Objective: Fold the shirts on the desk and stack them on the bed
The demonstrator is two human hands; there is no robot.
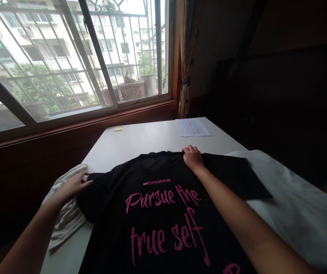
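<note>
A black T-shirt [157,213] with pink lettering lies face up over the white table, its collar toward the far side. My right hand [192,156] is on the shirt's right shoulder near the collar, its fingers curled over the top edge of the fabric. At the left sleeve is my left hand [77,183], with its thumb and fingers at the sleeve's upper edge; the fingers are bent, and a fold of black cloth seems to be between them. The shirt's lower part runs out of the view at the bottom.
White crumpled cloth [69,219] lies at the table's left edge, and another white cloth [292,201] covers the right side. Toward the back of the table [146,137] are a printed paper [193,127] and a small yellow note [118,129]. A barred window and curtain [186,64] stand beyond.
</note>
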